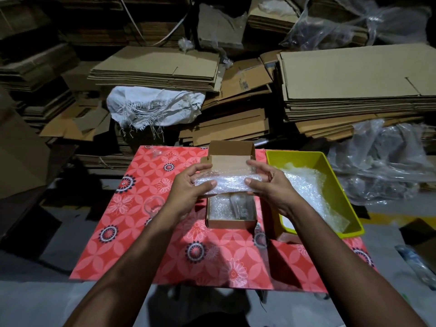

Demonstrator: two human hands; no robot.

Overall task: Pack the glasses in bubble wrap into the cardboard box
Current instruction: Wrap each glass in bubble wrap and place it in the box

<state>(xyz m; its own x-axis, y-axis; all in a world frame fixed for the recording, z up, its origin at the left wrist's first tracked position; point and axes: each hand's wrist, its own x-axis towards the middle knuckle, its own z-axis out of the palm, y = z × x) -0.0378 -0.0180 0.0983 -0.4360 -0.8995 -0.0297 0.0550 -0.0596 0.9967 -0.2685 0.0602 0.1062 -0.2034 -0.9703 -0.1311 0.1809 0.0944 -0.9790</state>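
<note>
Both hands, the left hand point(188, 182) and the right hand point(264, 182), grip the ends of the bundle point(227, 184), which lies left-to-right just above the open box point(231, 223) on the bench point(146, 244).

Dim storeroom w/ flattened cardboard stacks point(354, 90), grey floor point(35, 298), red floral-cloth table point(141, 232), plastic sheeting point(382, 166).

the bench point(141, 232) is covered by a smooth, faintly glossy red sheet printed with flowers. the small box point(231, 223) is made of matt brown cardboard. the bubble wrap roll point(230, 184) is seen as clear, shiny, dimpled plastic. the tray point(330, 171) is of glossy yellow plastic. a frayed white woven sack point(155, 107) is draped over stacked matt cardboard sheets point(354, 74).
</note>
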